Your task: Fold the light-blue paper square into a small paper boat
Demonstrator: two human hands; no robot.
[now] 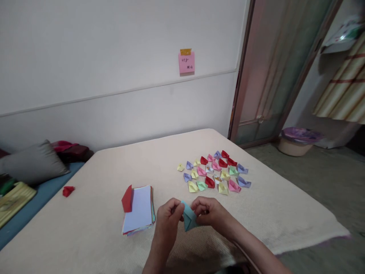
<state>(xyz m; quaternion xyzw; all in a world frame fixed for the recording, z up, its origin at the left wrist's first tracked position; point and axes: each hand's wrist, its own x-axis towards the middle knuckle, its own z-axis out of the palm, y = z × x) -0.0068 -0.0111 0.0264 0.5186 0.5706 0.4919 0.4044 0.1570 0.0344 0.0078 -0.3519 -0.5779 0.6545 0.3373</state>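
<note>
A light blue piece of folded paper [189, 217] is held between my two hands, above the near part of the bed. My left hand [169, 216] pinches its upper left edge between thumb and fingers. On the other side my right hand [210, 214] grips the paper's right edge with thumb and fingertips. To the left lies a stack of coloured paper sheets [140, 208], lilac on top, with a folded red paper [127, 199] resting on its left edge. Beyond my hands stand several small folded paper boats [210, 182] in red, pink, yellow, green, purple and white.
A crumpled-looking red folded paper [68, 191] lies at the left on the cream bed cover [99, 228]. A grey pillow [34, 163] sits farther left. A pink note [186, 62] is taped to the wall. On the floor at right stands a lined bin [296, 142] by a sliding door.
</note>
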